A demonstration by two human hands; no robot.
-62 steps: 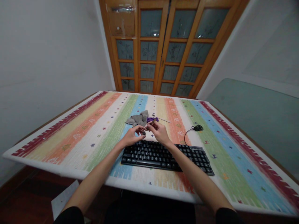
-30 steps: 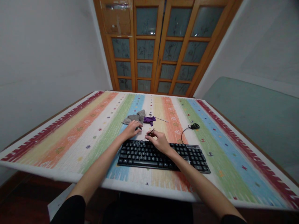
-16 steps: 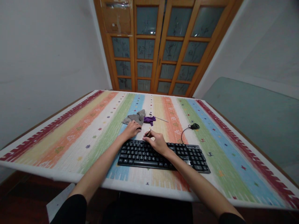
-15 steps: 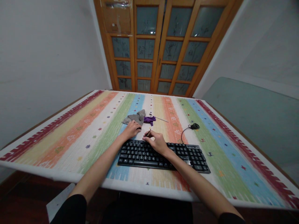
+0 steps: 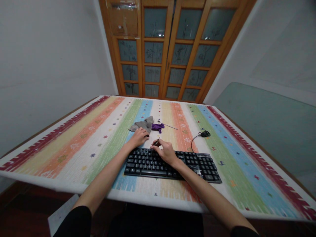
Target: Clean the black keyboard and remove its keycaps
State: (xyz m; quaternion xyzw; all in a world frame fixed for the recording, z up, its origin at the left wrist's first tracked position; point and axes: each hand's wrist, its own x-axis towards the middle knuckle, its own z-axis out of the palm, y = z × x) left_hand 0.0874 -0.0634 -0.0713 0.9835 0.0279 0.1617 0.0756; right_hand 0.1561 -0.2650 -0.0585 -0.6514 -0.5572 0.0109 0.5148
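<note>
Grey crumpled cloth [image 5: 143, 124], oblong keyboard [image 5: 158, 166]

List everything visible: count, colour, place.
keyboard: one, black, front
cable: one, black, beyond keyboard
grey cloth: one, grey, centre
purple cloth: one, purple, alongside
rod: one, dark, by purple cloth
small piece: one, dark, pinched, centre
tablecloth: one, multicoloured, beneath
doors: several, brown, background
panel: one, greenish, right
walls: two, whitish, sides
board: one, white, lower left
floor: one, dark, below
sleeves: two, black, bottom
left hand: one, nearest grey cloth, dark item at its edge, unclear
right hand: one, pinching small piece
</note>
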